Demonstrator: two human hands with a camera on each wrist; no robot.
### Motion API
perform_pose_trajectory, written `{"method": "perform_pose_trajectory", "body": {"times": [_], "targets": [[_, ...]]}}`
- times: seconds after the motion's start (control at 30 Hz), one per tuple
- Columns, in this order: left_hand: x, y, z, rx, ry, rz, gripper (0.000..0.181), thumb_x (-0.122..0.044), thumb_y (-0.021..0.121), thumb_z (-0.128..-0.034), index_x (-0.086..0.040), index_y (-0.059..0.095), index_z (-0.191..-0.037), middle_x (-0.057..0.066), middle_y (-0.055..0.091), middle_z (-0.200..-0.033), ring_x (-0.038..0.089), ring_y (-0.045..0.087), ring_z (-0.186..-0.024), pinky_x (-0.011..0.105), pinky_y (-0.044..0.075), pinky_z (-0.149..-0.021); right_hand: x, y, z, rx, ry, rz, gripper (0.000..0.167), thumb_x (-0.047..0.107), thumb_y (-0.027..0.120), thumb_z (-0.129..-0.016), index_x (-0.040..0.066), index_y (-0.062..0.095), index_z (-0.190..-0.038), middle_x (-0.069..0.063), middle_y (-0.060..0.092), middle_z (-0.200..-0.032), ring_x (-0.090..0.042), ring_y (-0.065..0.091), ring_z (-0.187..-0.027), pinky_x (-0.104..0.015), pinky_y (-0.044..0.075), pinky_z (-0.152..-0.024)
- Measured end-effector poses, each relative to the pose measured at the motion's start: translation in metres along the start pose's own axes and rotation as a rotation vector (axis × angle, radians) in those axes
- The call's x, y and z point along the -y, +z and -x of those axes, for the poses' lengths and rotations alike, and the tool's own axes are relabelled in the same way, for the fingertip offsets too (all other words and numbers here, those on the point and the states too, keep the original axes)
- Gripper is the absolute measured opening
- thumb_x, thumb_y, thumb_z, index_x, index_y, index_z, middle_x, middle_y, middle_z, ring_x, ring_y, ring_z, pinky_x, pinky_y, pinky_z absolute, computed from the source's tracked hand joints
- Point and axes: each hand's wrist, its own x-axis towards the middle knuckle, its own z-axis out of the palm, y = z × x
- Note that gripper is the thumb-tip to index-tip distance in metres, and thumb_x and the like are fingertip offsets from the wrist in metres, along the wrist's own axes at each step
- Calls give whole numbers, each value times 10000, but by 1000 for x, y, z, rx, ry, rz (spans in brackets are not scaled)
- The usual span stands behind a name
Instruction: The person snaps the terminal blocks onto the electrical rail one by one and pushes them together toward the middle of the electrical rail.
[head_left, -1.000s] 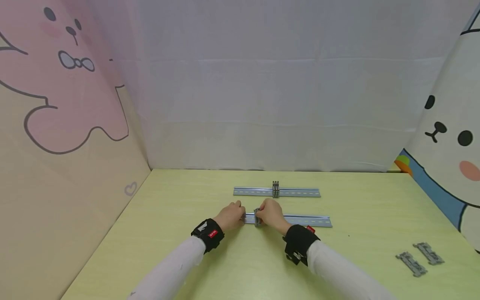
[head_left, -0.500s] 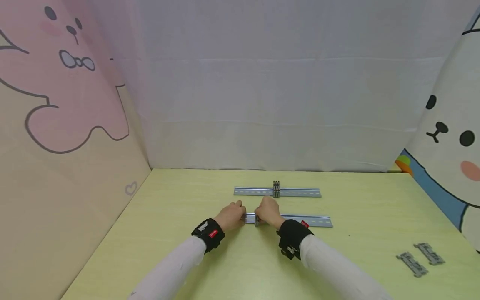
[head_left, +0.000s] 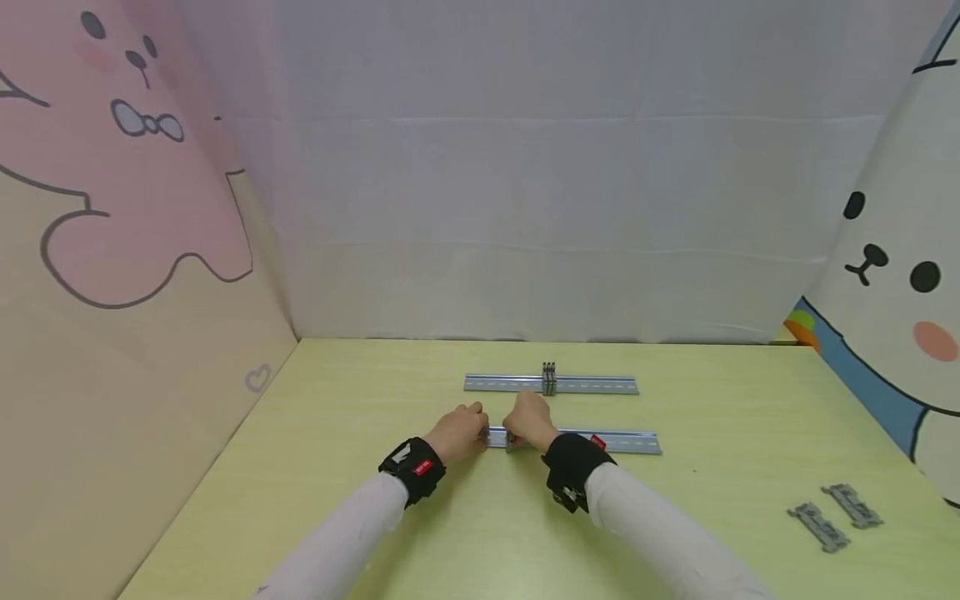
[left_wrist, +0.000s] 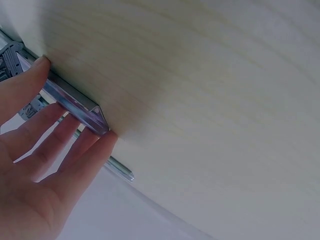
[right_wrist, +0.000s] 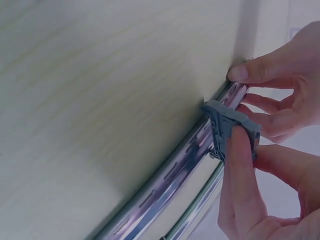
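A slotted metal DIN rail point(head_left: 615, 442) lies across the table in front of me. My left hand point(head_left: 459, 433) grips its left end, thumb on the near edge and fingertips on the far edge, as the left wrist view shows. My right hand point(head_left: 529, 419) pinches a grey plastic DIN rail clip point(right_wrist: 226, 127) between thumb and fingers. That clip stands upright across the rail, a short way right of my left hand. Whether it is latched on the rail I cannot tell. In the head view, the right hand hides most of the clip.
Farther back lies a second DIN rail point(head_left: 502, 383), parallel to the first, with several grey clips point(head_left: 549, 379) standing close together near its middle. Two loose grey clips point(head_left: 820, 527) lie flat at the table's right. A pale curtain point(head_left: 525, 208) hangs behind the table point(head_left: 360, 375).
My right wrist and forearm have swung left and slightly away from me, while the hand keeps hold of the clip. The left hand stays on the rail end; the view shifts slightly.
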Motion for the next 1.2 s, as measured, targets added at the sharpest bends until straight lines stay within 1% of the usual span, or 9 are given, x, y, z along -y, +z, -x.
{"method": "perform_pose_trajectory", "body": {"times": [0.33, 0.6, 0.7, 0.83, 0.9, 0.97, 1.07, 1.13, 1.2], "targets": [[4, 4, 0, -21, 16, -2, 156, -138, 729, -698, -62, 609, -763, 23, 475, -768, 183, 465, -655, 257, 386, -544, 8, 3, -8, 49, 89, 43, 291, -99, 563, -682, 60, 472, -457, -112, 564, -464, -213, 579, -411, -236, 415, -388], [4, 5, 1, -26, 19, -1, 168, -144, 734, -692, -59, 610, -768, 25, 476, -769, 189, 469, -653, 263, 391, -537, 11, 2, -8, 49, 80, 91, 358, -77, 579, -685, 104, 428, -416, -11, 449, -364, -145, 526, -338, -214, 385, -360], [4, 5, 1, -23, 19, 8, 169, -141, 735, -692, -59, 609, -767, 25, 474, -771, 191, 468, -654, 263, 392, -536, 10, 3, -9, 51, 92, 89, 290, -81, 582, -674, 60, 495, -437, -50, 490, -384, -166, 531, -342, -242, 405, -372], [3, 5, 0, -22, 19, 2, 169, -134, 736, -687, -59, 609, -770, 25, 476, -770, 191, 471, -653, 263, 397, -536, -15, 23, -31, 55, 113, 41, 117, -50, 615, -664, -3, 559, -572, -104, 557, -463, -212, 562, -382, -305, 468, -453], [3, 6, -1, -21, 20, -8, 171, -135, 736, -686, -60, 613, -777, 22, 481, -772, 187, 475, -657, 260, 402, -542, -51, 49, -51, 7, 13, -11, 187, 16, 621, -670, 67, 515, -524, -27, 500, -412, -151, 519, -337, -263, 427, -421], [3, 6, -1, -20, 18, -14, 175, -139, 739, -685, -60, 616, -782, 20, 484, -774, 184, 479, -661, 256, 405, -548, -66, 57, -57, 0, -5, -26, 276, 89, 655, -698, 92, 465, -498, 6, 452, -401, -130, 495, -327, -259, 400, -416], [2, 5, -1, -15, 10, -16, 189, -150, 743, -684, -62, 620, -797, 19, 489, -785, 184, 486, -674, 257, 415, -560, -60, 46, -41, -11, -22, -49, 433, 178, 643, -766, 111, 400, -415, 31, 348, -374, -113, 404, -308, -257, 276, -368], [2, 4, -1, -11, 3, -11, 197, -154, 746, -684, -60, 621, -805, 21, 490, -792, 185, 487, -679, 261, 420, -565, -32, 17, -15, 19, 49, -39, 469, 194, 613, -815, 93, 386, -417, 29, 313, -379, -119, 354, -322, -248, 261, -371], [1, 4, -2, -4, -4, -10, 204, -160, 744, -690, -61, 621, -819, 20, 492, -799, 185, 489, -688, 262, 424, -573, -22, -1, 2, 5, 20, -50, 494, 192, 568, -845, 122, 325, -420, 82, 227, -387, -80, 247, -350, -219, 183, -387]]}}
